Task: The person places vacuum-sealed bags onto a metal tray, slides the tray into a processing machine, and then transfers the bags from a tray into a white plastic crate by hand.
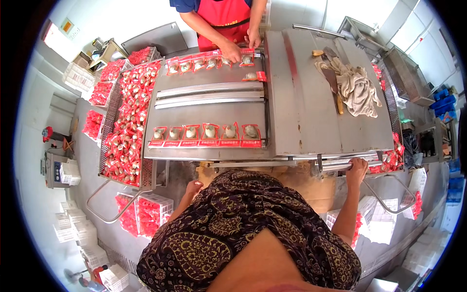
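My right hand (357,170) grips the metal handle bar (340,164) at the near edge of the grey machine lid (311,97). My left hand (193,187) hangs below the near edge of the steel machine bed (204,114), holding nothing, its fingers loosely curled. A row of several red pouches (204,136), each with a pale round item inside, lies along the near side of the bed. Across the machine a person in a red apron (224,14) sets pouches into a far row (209,62) with both hands.
A long wire tray (127,121) heaped with red pouches stands left of the machine. White crates (146,211) with more pouches sit on the floor lower left and right. A crumpled beige cloth (357,87) and a knife lie on the lid.
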Demonstrator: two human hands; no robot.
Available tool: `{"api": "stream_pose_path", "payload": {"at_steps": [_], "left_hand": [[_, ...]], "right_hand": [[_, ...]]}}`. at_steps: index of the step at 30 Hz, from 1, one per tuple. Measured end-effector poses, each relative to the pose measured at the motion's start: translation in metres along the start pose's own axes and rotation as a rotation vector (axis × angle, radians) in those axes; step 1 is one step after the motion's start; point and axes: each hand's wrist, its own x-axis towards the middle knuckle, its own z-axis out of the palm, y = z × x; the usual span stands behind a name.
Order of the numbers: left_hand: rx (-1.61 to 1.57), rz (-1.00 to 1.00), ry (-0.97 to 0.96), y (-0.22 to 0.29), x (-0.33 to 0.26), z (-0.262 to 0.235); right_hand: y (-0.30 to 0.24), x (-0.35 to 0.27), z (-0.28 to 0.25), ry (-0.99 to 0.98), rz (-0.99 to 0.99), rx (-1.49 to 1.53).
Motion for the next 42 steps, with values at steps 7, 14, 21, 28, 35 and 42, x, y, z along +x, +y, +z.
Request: {"api": "stream_pose_path", "payload": {"at_steps": [7,14,21,28,35,42], "left_hand": [[0.023,0.049,0.026,0.007,-0.018,-0.003],[-0.139,0.057,-0.006,-0.001,-0.051,-0.002],[-0.096,0.022,0.017,0.001,-0.095,-0.002],[-0.025,0.041,0.103,-0.031,-0.118,0.010],[-0.211,0.157,0.151,-0.126,-0.084,0.032],[-0.231,0.046,0.165,-0.186,-0.034,0.062]], "right_hand": [[0.029,0.006,-0.003,-0.063,0.006,0.030],[0.081,0.013,0.011,-0.096,-0.062,0.043],[0.143,0.025,0.013,-0.244,-0.064,-0.055],[0.156,0.022,0.028,-0.185,-0.092,-0.134],[0.162,0.022,0.037,-0.152,-0.114,-0.168],[0.163,0.022,0.038,-0.184,-0.069,-0.218]]}}
